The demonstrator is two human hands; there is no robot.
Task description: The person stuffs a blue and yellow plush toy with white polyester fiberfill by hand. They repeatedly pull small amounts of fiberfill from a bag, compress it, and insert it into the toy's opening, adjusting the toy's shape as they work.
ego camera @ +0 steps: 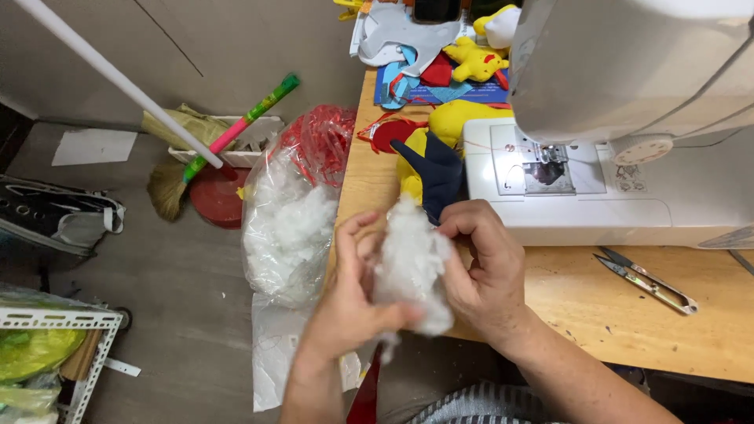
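Your left hand (349,302) curls its fingers and thumb round the lower part of a tuft of white stuffing (410,271), palm turned toward you, wrist rising from the bottom edge of the view. Far left, the room is a grey floor with a white wire rack (75,334) and a broom (188,149) with a pink and green handle lying near a red dish (214,196). A clear plastic bag (287,228) of white filling hangs just beside the wooden table (628,314), at its left edge. The stuffing sits between both hands, in front of the table's near edge, its long axis running upright, top end toward a dark blue fabric piece (436,173). Your right hand (483,263) pinches the tuft's upper right side with bent fingers, forearm slanting in from the lower right. Behind stands a white sewing machine (628,118) with yellow plush pieces (463,118) to its left, and thread snips (648,279) lie on the table to the right.
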